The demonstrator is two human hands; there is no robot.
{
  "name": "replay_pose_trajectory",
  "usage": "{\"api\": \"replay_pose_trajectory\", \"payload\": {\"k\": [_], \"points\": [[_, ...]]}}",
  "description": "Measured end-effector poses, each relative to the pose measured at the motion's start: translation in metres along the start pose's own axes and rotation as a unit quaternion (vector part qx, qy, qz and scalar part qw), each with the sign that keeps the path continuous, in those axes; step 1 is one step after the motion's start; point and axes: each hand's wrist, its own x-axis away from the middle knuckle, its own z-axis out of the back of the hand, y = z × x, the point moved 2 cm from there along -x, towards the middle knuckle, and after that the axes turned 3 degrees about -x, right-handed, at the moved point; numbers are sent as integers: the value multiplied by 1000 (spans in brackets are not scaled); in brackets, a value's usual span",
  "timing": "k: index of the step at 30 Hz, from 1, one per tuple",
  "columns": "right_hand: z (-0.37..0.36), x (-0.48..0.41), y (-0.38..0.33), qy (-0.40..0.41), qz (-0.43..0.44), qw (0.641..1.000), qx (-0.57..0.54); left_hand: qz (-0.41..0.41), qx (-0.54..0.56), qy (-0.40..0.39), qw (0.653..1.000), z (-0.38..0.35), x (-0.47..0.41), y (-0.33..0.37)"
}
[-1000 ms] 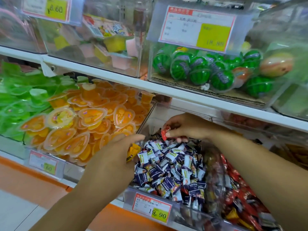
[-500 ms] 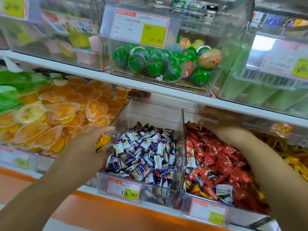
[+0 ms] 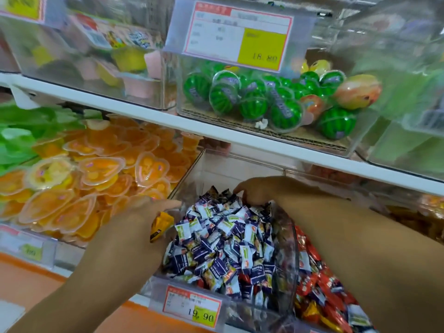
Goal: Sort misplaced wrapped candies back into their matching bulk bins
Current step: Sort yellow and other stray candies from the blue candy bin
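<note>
A clear bin (image 3: 189, 174) on the lower shelf holds a heap of purple-and-white wrapped candies (image 3: 225, 239), with a few red ones low at its front. My left hand (image 3: 129, 234) hovers at the bin's left wall and grips a yellow-orange wrapped candy (image 3: 160, 224). My right hand (image 3: 262, 191) reaches over to the back of the heap, fingertips down among the wrappers; whether they pinch anything is hidden. The neighbouring bin to the right holds red wrapped candies (image 3: 317, 272), with some yellow and white ones mixed in.
Orange heart-shaped jelly cups (image 3: 96, 169) fill the bin on the left, with green cups (image 3: 16, 143) beyond. A white shelf edge (image 3: 144, 111) runs above, carrying bins of watermelon-patterned jelly balls (image 3: 252, 102). A price tag (image 3: 194, 306) hangs on the bin's front.
My right hand carried a red candy over to the red bin and has come back to the rear of the purple-and-white heap without it. The left hand keeps the yellow-orange candy.
</note>
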Motion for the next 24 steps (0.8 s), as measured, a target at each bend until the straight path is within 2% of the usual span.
{"api": "replay_pose_trajectory", "payload": {"k": [3,7,11,13,16,20,24], "points": [[-4,-8,-2,-39,-4,999,-12,3,-9,-13,1000,0,0,-1],[-4,-6,-3,-35,13,999,-24,15,-3,-27,1000,-2,-3,-5],[-1,8,-8,-31,38,992,-117,24,-8,-19,999,-4,-3,-7],[1,20,-11,-20,59,974,-216,24,-9,-18,1000,-6,-4,-10],[0,40,-21,-16,123,930,-347,21,1,-11,1000,-7,-3,-12],[1,61,-23,0,170,889,-425,14,7,-4,1000,-8,-2,-11],[8,77,-15,-23,191,850,-491,1,14,-1,1000,-10,1,-13]]}}
